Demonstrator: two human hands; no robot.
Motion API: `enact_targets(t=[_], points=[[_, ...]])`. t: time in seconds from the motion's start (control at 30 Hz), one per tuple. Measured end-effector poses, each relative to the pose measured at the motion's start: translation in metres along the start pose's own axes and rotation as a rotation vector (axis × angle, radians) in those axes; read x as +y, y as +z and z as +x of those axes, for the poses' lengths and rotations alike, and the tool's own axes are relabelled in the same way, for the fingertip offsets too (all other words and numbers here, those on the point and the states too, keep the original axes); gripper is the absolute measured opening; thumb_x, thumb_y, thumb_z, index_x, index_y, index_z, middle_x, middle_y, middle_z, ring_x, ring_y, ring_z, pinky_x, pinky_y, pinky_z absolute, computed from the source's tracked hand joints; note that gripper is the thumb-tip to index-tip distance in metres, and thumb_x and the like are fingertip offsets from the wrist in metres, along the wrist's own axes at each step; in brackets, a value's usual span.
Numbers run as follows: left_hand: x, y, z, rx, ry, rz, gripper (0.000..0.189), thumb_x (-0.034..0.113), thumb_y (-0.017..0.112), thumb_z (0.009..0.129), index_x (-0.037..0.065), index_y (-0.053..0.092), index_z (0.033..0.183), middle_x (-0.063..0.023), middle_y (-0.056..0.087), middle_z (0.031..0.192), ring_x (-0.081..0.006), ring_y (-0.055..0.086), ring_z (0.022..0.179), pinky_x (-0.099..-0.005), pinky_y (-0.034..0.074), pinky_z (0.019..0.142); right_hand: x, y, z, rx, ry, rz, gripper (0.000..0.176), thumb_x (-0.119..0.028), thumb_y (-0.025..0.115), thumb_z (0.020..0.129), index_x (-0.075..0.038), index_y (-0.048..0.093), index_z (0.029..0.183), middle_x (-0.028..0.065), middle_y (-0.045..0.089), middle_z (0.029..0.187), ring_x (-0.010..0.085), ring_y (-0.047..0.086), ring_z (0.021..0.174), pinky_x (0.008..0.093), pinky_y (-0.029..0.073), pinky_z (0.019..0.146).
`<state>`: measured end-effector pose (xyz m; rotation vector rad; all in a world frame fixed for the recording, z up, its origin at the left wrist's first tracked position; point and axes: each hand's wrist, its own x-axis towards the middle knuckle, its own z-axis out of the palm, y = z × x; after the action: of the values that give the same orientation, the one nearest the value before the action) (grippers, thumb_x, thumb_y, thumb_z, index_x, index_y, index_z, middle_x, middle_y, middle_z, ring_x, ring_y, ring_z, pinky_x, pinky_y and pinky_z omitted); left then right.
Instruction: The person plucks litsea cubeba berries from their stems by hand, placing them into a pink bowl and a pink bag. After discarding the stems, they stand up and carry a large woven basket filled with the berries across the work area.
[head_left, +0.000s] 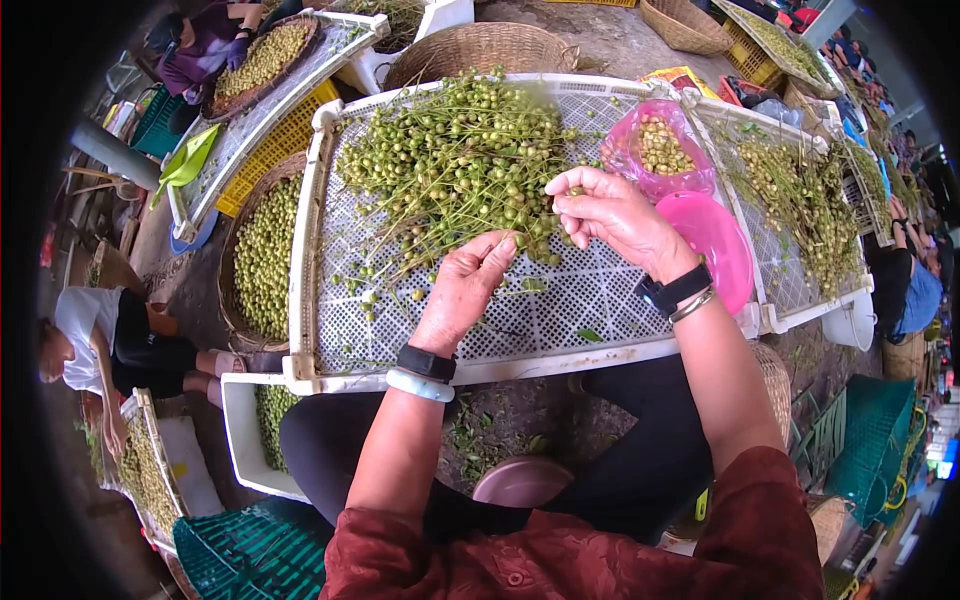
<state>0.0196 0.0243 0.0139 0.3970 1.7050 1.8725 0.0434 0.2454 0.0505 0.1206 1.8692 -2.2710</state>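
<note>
A heap of small round green fruits on thin stems (pixel 455 150) lies on a white perforated plastic tray (pixel 560 325) in front of me. My left hand (pixel 468 285) is at the heap's near edge, thumb and forefinger pinched on a thin fruit stem. My right hand (pixel 620 218) is just right of the heap, its thumb and forefinger closed around what looks like a small round fruit. Beyond that hand, a pink plastic bag (pixel 690 180) holds loose yellowish fruits (pixel 662 148). A pink basin (pixel 712 240) lies beside the bag, partly behind my right wrist.
To the left stands a round basket (pixel 228 270) of loose green fruits. Below it is a white bin (pixel 238 420) with more fruits. Another tray with stemmed fruits (pixel 800 200) adjoins on the right. A wicker basket (pixel 480 50) sits behind. Other people work at left.
</note>
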Motion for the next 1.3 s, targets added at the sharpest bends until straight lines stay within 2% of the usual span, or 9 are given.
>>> enact_targets(t=[0.07, 0.1, 0.23, 0.37, 0.5, 0.63, 0.93, 1.03, 1.3], points=[[0.003, 0.0, 0.0, -0.075, 0.011, -0.062, 0.028, 0.026, 0.055, 0.095, 0.004, 0.063, 0.111, 0.008, 0.046, 0.07, -0.0026, 0.037, 0.062, -0.0188, 0.033, 0.058, 0.003, -0.001, 0.003, 0.015, -0.003, 0.011, 0.021, -0.022, 0.058, 0.092, -0.003, 0.057, 0.102, -0.0008, 0.056, 0.077, 0.0053, 0.054, 0.064, 0.0205, 0.045, 0.053], [0.007, 0.001, -0.002, -0.118, 0.043, -0.027, 0.028, 0.025, 0.053, 0.095, 0.004, 0.062, 0.112, 0.0057, 0.051, 0.072, -0.0042, 0.044, 0.068, -0.0201, 0.038, 0.066, 0.006, 0.0, 0.004, 0.051, 0.019, -0.014, 0.027, -0.03, 0.059, 0.092, -0.005, 0.06, 0.101, -0.0027, 0.055, 0.078, 0.0037, 0.052, 0.063, 0.0187, 0.042, 0.052], [0.017, 0.004, -0.006, -0.165, 0.022, 0.082, 0.028, 0.026, 0.054, 0.095, 0.004, 0.062, 0.11, 0.001, 0.061, 0.083, -0.0063, 0.053, 0.079, -0.0229, 0.043, 0.076, -0.001, 0.008, 0.002, -0.096, 0.059, -0.137, 0.026, -0.028, 0.057, 0.093, -0.005, 0.064, 0.102, -0.0042, 0.056, 0.08, 0.002, 0.047, 0.066, 0.0164, 0.037, 0.055], [0.017, 0.002, -0.006, -0.171, 0.004, 0.11, 0.022, 0.022, 0.053, 0.095, 0.004, 0.062, 0.104, 0.0012, 0.061, 0.085, -0.0064, 0.053, 0.078, -0.0223, 0.043, 0.074, -0.006, 0.018, -0.002, -0.174, 0.078, -0.404, 0.019, -0.024, 0.065, 0.087, -0.006, 0.064, 0.094, -0.0055, 0.055, 0.071, 0.0014, 0.047, 0.06, 0.017, 0.037, 0.05], [0.018, 0.0, -0.007, -0.128, 0.004, 0.194, 0.018, 0.018, 0.054, 0.094, 0.003, 0.062, 0.1, 0.0043, 0.057, 0.08, -0.0042, 0.046, 0.07, -0.0211, 0.04, 0.064, -0.001, 0.015, -0.001, -0.224, 0.128, -0.323, 0.013, -0.017, 0.065, 0.087, -0.005, 0.059, 0.089, -0.0021, 0.053, 0.062, 0.0024, 0.044, 0.046, 0.0179, 0.034, 0.041], [0.015, 0.001, -0.007, -0.098, -0.015, 0.229, 0.018, 0.017, 0.056, 0.093, 0.002, 0.063, 0.094, 0.0067, 0.053, 0.073, -0.0024, 0.039, 0.066, -0.0211, 0.034, 0.058, 0.0, 0.015, 0.0, -0.161, 0.193, -0.079, 0.012, -0.014, 0.062, 0.089, -0.005, 0.055, 0.091, -0.0013, 0.053, 0.064, 0.0038, 0.046, 0.046, 0.0184, 0.034, 0.04], [0.013, -0.001, -0.006, -0.065, -0.074, 0.108, 0.016, 0.018, 0.06, 0.091, 0.003, 0.064, 0.086, 0.0062, 0.055, 0.073, -0.0033, 0.042, 0.067, -0.0216, 0.036, 0.062, 0.006, 0.023, 0.001, -0.188, 0.117, -0.003, 0.01, -0.008, 0.061, 0.088, -0.005, 0.052, 0.09, -0.0008, 0.052, 0.069, 0.0046, 0.051, 0.056, 0.0176, 0.038, 0.045], [0.019, -0.001, -0.009, -0.01, -0.104, 0.046, 0.016, 0.018, 0.06, 0.091, 0.003, 0.064, 0.088, 0.0056, 0.056, 0.075, -0.0038, 0.045, 0.069, -0.022, 0.038, 0.063, 0.007, 0.006, 0.006, -0.143, 0.073, 0.142, 0.01, -0.008, 0.061, 0.089, -0.006, 0.051, 0.089, -0.0019, 0.049, 0.067, 0.0043, 0.047, 0.054, 0.0178, 0.036, 0.043], [0.012, -0.008, -0.006, -0.064, -0.103, -0.059, 0.021, 0.027, 0.054, 0.094, 0.007, 0.062, 0.095, 0.0088, 0.047, 0.069, -0.0016, 0.038, 0.061, -0.0179, 0.03, 0.056, -0.001, 0.013, -0.002, -0.009, 0.16, 0.078, 0.019, -0.021, 0.059, 0.092, -0.002, 0.057, 0.094, -0.0012, 0.051, 0.067, 0.0032, 0.043, 0.05, 0.018, 0.031, 0.04]])
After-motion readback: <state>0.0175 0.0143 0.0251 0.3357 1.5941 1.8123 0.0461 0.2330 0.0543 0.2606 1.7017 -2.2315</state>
